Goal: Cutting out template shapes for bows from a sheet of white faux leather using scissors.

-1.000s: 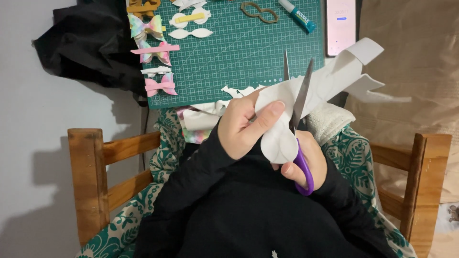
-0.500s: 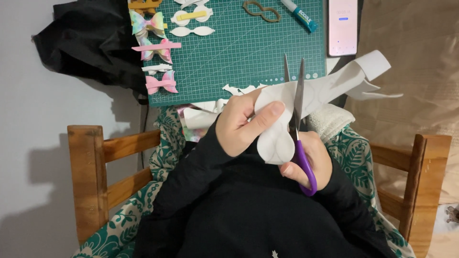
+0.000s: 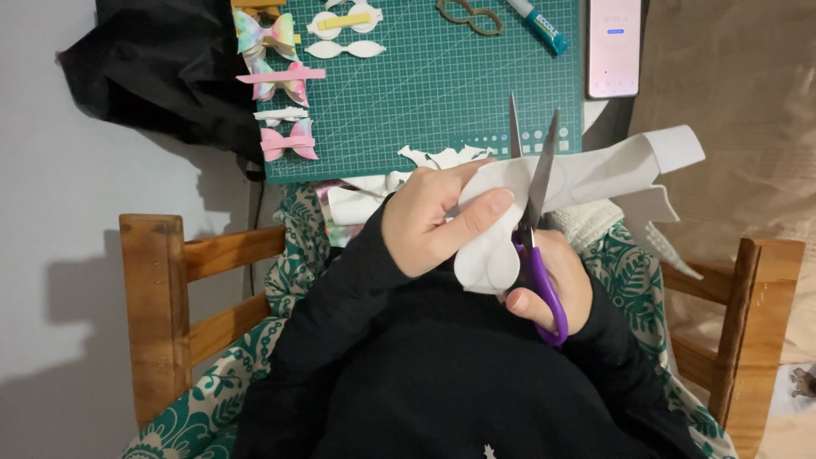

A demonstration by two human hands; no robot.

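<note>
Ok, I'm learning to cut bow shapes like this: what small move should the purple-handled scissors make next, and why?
Probably close the blades. The purple-handled scissors in the right hand stand open, straddling the white sheet, while the left hand pinches its rounded, already cut lobe, so one snip should extend that outline.

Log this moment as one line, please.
left hand: holds white sheet | right hand: purple-handled scissors, blades open at sheet | green cutting mat: finished bows
</note>
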